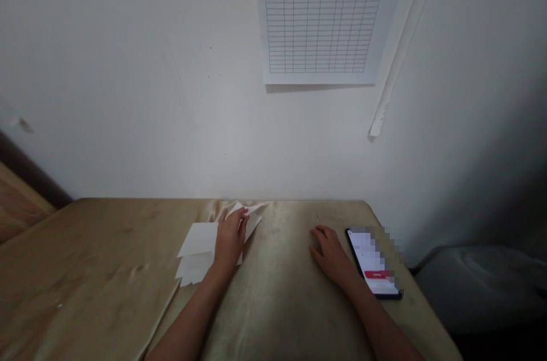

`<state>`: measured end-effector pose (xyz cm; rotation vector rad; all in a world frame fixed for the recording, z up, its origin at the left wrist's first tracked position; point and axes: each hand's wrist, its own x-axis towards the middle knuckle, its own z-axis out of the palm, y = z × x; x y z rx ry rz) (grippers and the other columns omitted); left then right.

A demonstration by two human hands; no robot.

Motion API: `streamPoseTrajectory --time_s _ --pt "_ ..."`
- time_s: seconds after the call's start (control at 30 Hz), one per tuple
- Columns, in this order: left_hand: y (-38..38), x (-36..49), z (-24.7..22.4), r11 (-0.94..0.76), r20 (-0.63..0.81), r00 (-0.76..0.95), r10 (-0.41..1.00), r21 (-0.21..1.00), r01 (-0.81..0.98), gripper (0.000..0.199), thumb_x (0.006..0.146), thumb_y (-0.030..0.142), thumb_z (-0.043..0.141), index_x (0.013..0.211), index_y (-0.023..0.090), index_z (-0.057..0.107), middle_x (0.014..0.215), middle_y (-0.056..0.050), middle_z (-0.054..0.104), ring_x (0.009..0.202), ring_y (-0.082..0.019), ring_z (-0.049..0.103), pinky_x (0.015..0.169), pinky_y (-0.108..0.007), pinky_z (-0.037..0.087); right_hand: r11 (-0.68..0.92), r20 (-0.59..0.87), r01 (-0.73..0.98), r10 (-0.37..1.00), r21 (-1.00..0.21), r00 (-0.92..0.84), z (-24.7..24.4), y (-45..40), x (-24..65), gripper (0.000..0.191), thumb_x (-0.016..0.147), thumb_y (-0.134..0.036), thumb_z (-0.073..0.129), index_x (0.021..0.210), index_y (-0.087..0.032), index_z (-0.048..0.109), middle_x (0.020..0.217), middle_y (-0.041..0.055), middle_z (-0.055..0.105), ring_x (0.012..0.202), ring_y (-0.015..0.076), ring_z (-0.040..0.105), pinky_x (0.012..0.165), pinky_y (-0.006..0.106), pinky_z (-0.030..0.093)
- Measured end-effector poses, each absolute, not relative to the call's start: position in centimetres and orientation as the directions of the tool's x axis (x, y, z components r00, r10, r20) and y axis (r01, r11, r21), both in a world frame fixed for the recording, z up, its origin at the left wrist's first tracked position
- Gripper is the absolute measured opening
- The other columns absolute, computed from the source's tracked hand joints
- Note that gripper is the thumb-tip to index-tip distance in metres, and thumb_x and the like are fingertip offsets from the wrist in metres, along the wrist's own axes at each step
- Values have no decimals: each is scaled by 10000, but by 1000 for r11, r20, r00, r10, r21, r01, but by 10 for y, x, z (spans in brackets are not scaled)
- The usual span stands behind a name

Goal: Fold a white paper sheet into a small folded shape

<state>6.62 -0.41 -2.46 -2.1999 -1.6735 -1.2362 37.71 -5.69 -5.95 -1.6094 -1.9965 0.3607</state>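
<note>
White paper (197, 239) lies in overlapping pieces under the left hand (229, 237), its fingers bent forward; whether they pinch a sheet, I cannot tell. The right hand (329, 247) rests palm down, fingers loosely curled, thumb apart. Both forearms slant inward over the cloth-covered counter (273, 310), a lit phone (363, 255) just beside the right one.

1. White papers (199, 237) lay messily on the table (106, 270), left of the middle, toward the far edge.
2. The left part looked flat, with a jagged near edge.
3. The far part looked bent and pointy.
</note>
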Motion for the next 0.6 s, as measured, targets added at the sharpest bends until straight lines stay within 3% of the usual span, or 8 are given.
streamPoseTrajectory --time_s 0.13,0.23,0.33,0.6 --pt "-14 90 -31 -479 463 262 846 447 756 247 982 330 452 1065 233 664 1177 -58 734 1218 -218 612 1240 -532 187 247 287 785 953 -568 -93 -56 -57 378 449 901 -265 483 1341 -192 537 1384 126 519 1345 252 434 1178 428 352" --pt "-18 105 -38 -571 370 436 820 496 654 222 953 330 522 1055 244 699 1181 -58 736 1265 -234 587 1216 -531 247 252 322 765 945 -593 -61 -53 -56 379 434 906 -259 468 1331 -211 543 1382 117 530 1341 253 443 1173 457 358" --pt "-20 114 -42 -620 233 608 759 541 568 172 943 329 574 954 257 730 1167 -36 748 1259 -212 596 1197 -451 310 280 357 740 932 -612 -58 -51 -55 380 423 910 -237 455 1319 -206 559 1379 115 547 1332 247 456 1169 471 361" --pt "-29 123 -35 -562 103 721 686 704 434 183 880 416 686 825 251 740 1194 -13 746 1285 -214 589 1211 -446 272 410 391 712 898 -570 -204 -47 -58 375 428 922 -220 467 1331 -218 594 1423 90 565 1350 224 469 1177 480 350"
